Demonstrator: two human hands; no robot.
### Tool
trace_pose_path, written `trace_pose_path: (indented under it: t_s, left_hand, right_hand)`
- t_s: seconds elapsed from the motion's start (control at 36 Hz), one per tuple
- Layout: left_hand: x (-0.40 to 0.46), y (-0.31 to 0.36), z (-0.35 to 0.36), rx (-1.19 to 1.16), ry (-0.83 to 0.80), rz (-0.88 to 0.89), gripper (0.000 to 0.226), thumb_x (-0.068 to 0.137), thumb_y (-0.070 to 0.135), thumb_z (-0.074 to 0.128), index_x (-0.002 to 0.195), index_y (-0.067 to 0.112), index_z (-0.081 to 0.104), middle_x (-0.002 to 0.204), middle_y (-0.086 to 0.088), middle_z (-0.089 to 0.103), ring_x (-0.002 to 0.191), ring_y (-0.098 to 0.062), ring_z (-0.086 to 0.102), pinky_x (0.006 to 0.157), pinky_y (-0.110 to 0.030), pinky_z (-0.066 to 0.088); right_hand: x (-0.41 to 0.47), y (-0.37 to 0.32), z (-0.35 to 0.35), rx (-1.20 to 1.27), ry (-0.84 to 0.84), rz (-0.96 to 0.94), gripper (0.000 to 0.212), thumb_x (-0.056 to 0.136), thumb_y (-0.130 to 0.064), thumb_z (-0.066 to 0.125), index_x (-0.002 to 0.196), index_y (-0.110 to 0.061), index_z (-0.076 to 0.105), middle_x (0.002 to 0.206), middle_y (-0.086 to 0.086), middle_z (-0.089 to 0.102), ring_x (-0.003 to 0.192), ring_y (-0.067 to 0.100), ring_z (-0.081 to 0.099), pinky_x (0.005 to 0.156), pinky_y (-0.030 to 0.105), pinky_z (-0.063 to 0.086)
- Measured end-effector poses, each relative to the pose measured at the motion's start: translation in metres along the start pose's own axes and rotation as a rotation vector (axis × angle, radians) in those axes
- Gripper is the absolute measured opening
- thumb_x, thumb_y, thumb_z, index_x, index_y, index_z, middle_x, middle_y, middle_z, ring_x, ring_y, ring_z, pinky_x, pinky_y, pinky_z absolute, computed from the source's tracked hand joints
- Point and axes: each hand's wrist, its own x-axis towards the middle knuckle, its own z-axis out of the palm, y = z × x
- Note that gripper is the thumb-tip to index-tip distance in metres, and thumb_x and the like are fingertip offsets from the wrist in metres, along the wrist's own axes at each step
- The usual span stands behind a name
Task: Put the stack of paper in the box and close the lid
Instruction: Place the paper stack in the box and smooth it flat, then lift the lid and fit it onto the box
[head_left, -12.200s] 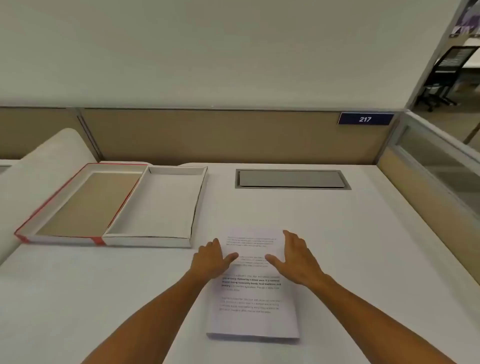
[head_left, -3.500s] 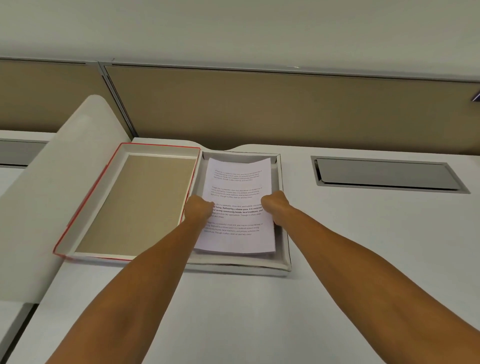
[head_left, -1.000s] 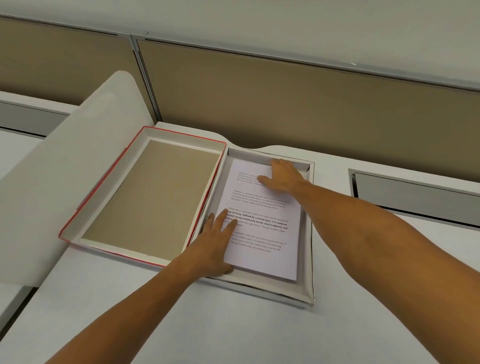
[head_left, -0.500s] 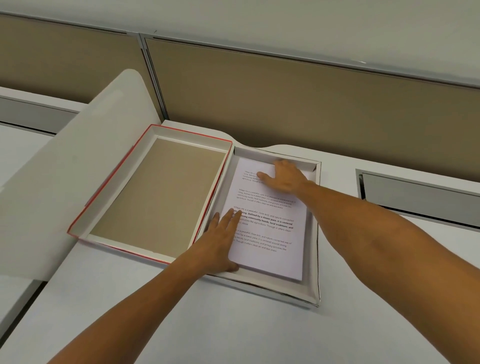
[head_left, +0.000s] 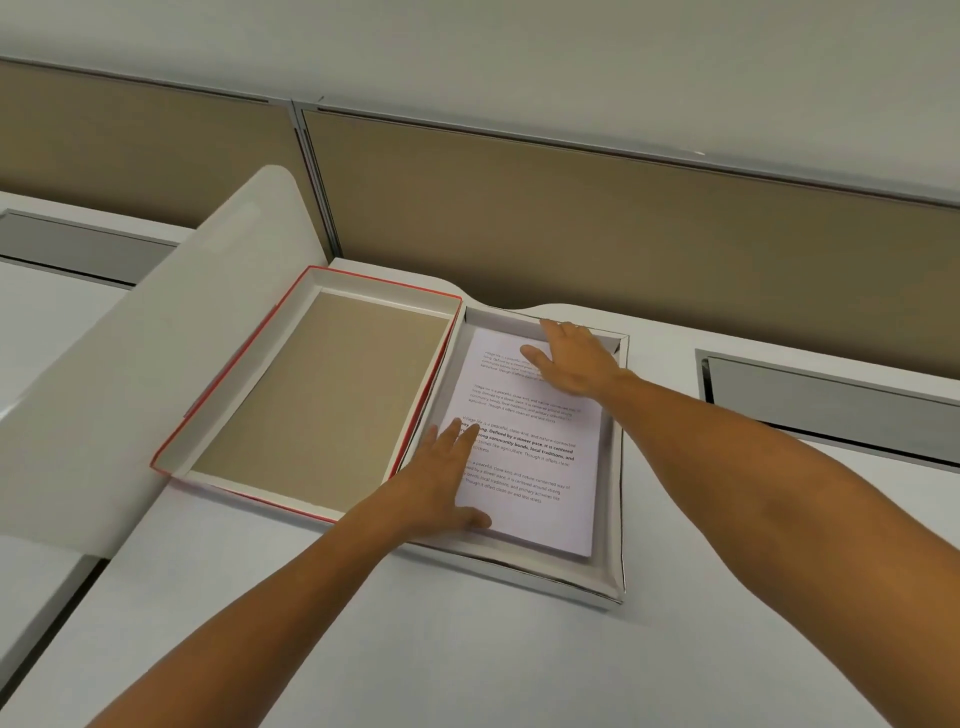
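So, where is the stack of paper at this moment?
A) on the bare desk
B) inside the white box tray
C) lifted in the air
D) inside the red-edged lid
B: the stack of paper lies flat inside the white box tray, with both hands pressing on it.
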Motion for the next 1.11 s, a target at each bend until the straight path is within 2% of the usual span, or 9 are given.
trace_pose_path:
  t_s: [0.17,0.31,0.42,0.58,0.75,0.94,1.11]
  left_hand:
    - [-0.003,-0.001,0.005,-0.071,0.043,-0.113,0.105,0.085,0.047,0.068,0.155,0.021,-0.005,0.164,-0.004,-0.013,0.152,-0.028,0.003,0.12,-0.044,0.018]
    - [-0.003,-0.001,0.011,-0.119,0.07,-0.174,0.096,0.085,0.048,0.067,0.153,0.014,0.009,0.158,-0.008,0.021,0.142,-0.027,0.033,0.111,-0.041,0.036]
    - [-0.003,0.0,0.012,-0.156,0.08,-0.204,0.09,0.085,0.048,0.067,0.15,0.015,0.014,0.151,-0.007,0.032,0.134,-0.026,0.042,0.105,-0.04,0.043]
    - [-0.004,0.001,0.011,-0.166,0.092,-0.202,0.088,0.084,0.047,0.068,0.148,0.016,0.017,0.147,-0.007,0.037,0.129,-0.026,0.048,0.099,-0.038,0.047]
    - [-0.005,0.003,0.01,-0.163,0.14,-0.198,0.082,0.084,0.043,0.07,0.146,0.015,0.023,0.145,-0.007,0.041,0.128,-0.026,0.048,0.1,-0.038,0.047]
    - [-0.014,0.003,0.002,-0.196,0.4,-0.163,0.058,0.088,0.042,0.066,0.135,0.015,0.045,0.134,-0.006,0.06,0.118,-0.027,0.06,0.096,-0.039,0.049]
    - [-0.026,-0.007,-0.006,-0.365,0.625,-0.3,0.059,0.09,0.045,0.062,0.139,0.016,0.046,0.142,-0.008,0.053,0.127,-0.03,0.053,0.104,-0.044,0.044]
  right_hand:
    - [-0.022,-0.004,-0.004,0.057,-0.023,0.015,0.067,0.102,-0.053,0.037,0.153,-0.011,0.031,0.157,0.015,0.038,0.144,0.036,0.033,0.116,0.048,0.029]
    - [-0.039,-0.009,-0.009,0.16,-0.012,0.077,0.059,0.105,-0.039,0.041,0.154,-0.009,0.028,0.158,0.016,0.035,0.145,0.037,0.031,0.115,0.049,0.031]
    - [-0.052,-0.01,-0.011,0.322,0.048,0.176,0.057,0.105,-0.029,0.044,0.154,-0.008,0.026,0.157,0.018,0.035,0.142,0.037,0.036,0.112,0.046,0.035]
    - [-0.071,0.0,-0.01,0.428,0.076,0.268,0.061,0.104,-0.028,0.047,0.157,-0.012,0.02,0.162,0.013,0.029,0.146,0.036,0.033,0.115,0.046,0.034]
    - [-0.085,0.01,-0.017,0.455,0.101,0.307,0.062,0.103,-0.026,0.05,0.156,-0.011,0.021,0.16,0.015,0.032,0.144,0.036,0.036,0.113,0.046,0.037]
    - [-0.096,-0.009,-0.018,0.459,0.084,0.269,0.064,0.103,-0.03,0.05,0.156,-0.012,0.02,0.161,0.013,0.03,0.145,0.036,0.035,0.113,0.047,0.037]
    - [-0.103,-0.051,-0.011,0.486,0.038,0.182,0.065,0.102,-0.034,0.052,0.156,-0.015,0.021,0.161,0.011,0.032,0.144,0.034,0.037,0.111,0.046,0.039]
